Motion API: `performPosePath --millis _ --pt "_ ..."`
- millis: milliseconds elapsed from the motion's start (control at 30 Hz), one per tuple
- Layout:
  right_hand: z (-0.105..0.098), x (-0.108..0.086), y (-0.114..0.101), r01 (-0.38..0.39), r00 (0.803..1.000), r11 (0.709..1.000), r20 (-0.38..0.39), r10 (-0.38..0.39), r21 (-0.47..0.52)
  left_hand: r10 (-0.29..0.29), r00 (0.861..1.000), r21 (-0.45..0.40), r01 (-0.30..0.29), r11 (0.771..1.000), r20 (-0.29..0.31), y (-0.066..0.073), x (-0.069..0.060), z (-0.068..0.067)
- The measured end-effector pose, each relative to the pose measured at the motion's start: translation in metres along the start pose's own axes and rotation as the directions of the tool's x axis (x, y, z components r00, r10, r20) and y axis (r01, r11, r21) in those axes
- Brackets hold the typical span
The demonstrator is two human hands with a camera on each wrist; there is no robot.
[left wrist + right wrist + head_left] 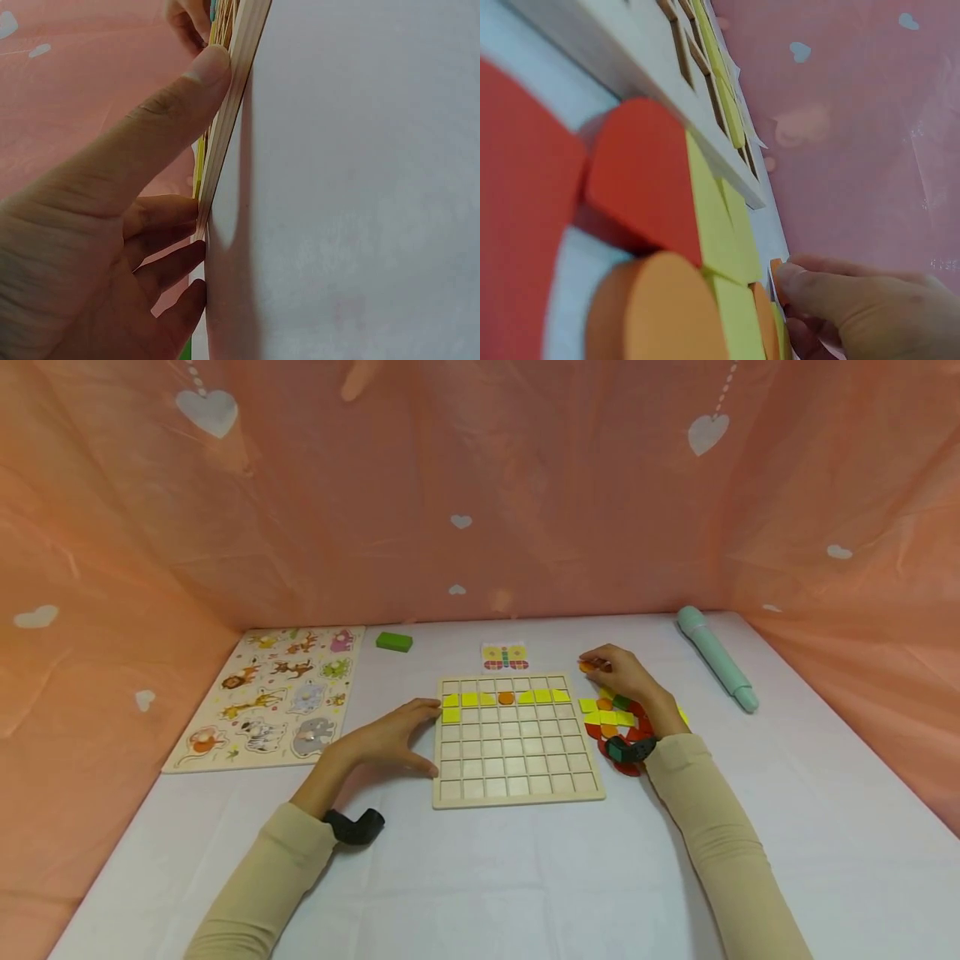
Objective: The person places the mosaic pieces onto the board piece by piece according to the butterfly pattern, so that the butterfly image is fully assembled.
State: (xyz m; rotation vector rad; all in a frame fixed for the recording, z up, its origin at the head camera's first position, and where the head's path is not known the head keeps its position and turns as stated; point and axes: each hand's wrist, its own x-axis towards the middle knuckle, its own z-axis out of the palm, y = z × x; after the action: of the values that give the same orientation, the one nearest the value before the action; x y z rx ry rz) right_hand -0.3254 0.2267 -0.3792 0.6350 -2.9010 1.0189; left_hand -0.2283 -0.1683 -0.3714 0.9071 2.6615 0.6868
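Observation:
A wooden grid board [517, 803] lies on the table with several yellow pieces [468, 699] and one orange round piece [506, 698] in its upper rows. My left hand [397, 735] rests against the board's left edge, thumb and fingers spread apart; in the left wrist view the thumb [172, 109] and fingertips touch the board's side [229, 112]. Beyond the board's right side, my right hand [626, 677] pinches an orange piece [777, 279] between thumb and fingers. Below that hand lies a pile of red, yellow, orange and green pieces [617, 718], partly hidden by the wrist.
Behind the board lies a small butterfly pattern card [506, 657]. A green block [394, 642] is to its left. An animal puzzle board [270, 697] lies at the far left, and a mint-green toy microphone [717, 658] at the far right. A pink curtain [480, 485] closes off the back.

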Motion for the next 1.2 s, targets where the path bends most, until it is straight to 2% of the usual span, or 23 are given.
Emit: performPosePath --millis 233,367,467,600,767,933,1067,1200 --pt "0.001 0.003 0.002 0.063 0.998 0.995 -0.019 -0.065 -0.084 -0.001 1.000 -0.001 0.001 1.000 0.001 0.001 0.000 -0.001" --pt "-0.001 0.006 -0.007 0.056 0.998 0.994 -0.029 -0.059 -0.094 0.004 1.000 0.004 -0.004 1.000 -0.005 -0.001 0.000 -0.001" --pt "-0.001 0.009 -0.024 0.079 0.995 0.994 -0.047 -0.083 -0.076 0.007 1.000 0.001 -0.007 1.000 -0.007 -0.001 0.000 -0.002" --pt "0.003 0.013 -0.059 0.179 0.980 0.983 -0.080 -0.182 -0.048 0.011 1.000 -0.001 -0.011 1.000 -0.010 0.001 -0.001 -0.004" --pt "0.021 0.017 -0.102 0.281 0.958 0.960 -0.060 -0.281 -0.002 0.014 1.000 -0.005 -0.014 1.000 -0.008 0.001 -0.001 -0.003" --pt "0.046 0.017 -0.135 0.324 0.946 0.944 -0.002 -0.325 0.062 0.021 1.000 -0.006 -0.021 1.000 -0.002 0.000 0.000 -0.002" --pt "0.066 0.016 -0.148 0.353 0.933 0.932 0.045 -0.358 0.087 0.019 1.000 -0.012 -0.019 1.000 -0.001 0.000 0.000 -0.002" --pt "0.081 0.017 -0.149 0.387 0.916 0.920 0.088 -0.391 0.064 0.016 1.000 -0.018 -0.016 1.000 0.001 0.000 0.000 -0.002"
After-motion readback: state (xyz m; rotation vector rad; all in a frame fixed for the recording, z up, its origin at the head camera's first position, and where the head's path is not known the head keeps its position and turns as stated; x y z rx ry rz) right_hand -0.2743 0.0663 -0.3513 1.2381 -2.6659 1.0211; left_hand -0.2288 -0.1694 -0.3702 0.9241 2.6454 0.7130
